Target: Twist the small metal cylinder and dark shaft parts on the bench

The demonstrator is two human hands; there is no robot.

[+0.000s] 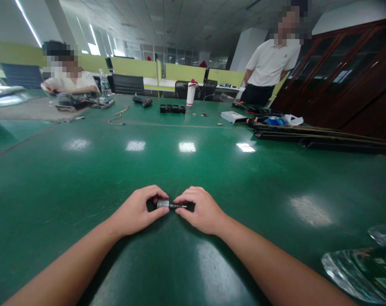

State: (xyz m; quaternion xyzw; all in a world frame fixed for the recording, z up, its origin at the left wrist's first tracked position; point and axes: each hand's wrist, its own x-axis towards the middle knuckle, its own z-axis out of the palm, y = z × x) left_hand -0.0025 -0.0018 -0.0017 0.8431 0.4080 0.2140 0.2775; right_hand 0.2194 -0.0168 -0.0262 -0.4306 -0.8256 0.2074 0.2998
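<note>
Low over the green table, my two hands meet at a small silver metal cylinder with a thin dark stepped shaft [163,204], which looks like a small motor. The thumb and fingers of my left hand [138,210] close on its wide silver body at the left end. My right hand [203,208] is curled around the shaft end, with thumb and index finger at the dark part beside the body. The piece lies level, its narrow tip pointing right. Some of my fingers are hidden behind it.
Across the green table [186,170] lie a power drill [142,101], a black part [173,109], a cord [116,119] and a grey metal box [234,116]. Long black rails [317,138] lie right. Plastic bottles [355,272] are near my right arm. Two people [271,59] are opposite.
</note>
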